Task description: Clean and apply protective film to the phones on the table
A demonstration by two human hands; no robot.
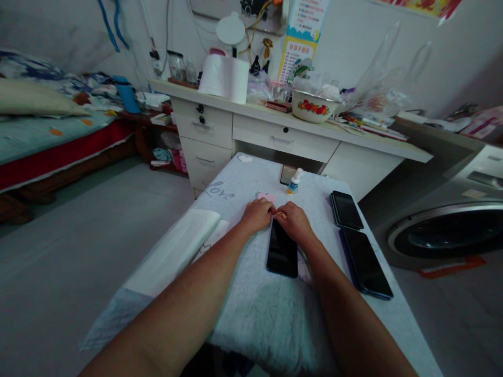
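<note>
A black smartphone (pixel 282 251) lies screen up on the cloth-covered table (pixel 267 309), between my forearms. My left hand (pixel 258 214) is closed at its far left corner, fingertips pinched together. Closed as well, my right hand (pixel 293 220) covers the phone's far right corner and meets the left fingertips. Whatever the fingers pinch is too small and hidden to make out. Just beyond the hands stands a small white-capped bottle (pixel 294 183) with a blue and yellow label. Behind it lies another phone-like slab (pixel 288 174).
On the table's right side lie a stack of dark phones (pixel 347 210) and a larger dark tablet-like device (pixel 366 263). A white folded sheet (pixel 176 251) covers the left side. A white desk (pixel 275 131) stands beyond, a washing machine (pixel 448 209) to the right.
</note>
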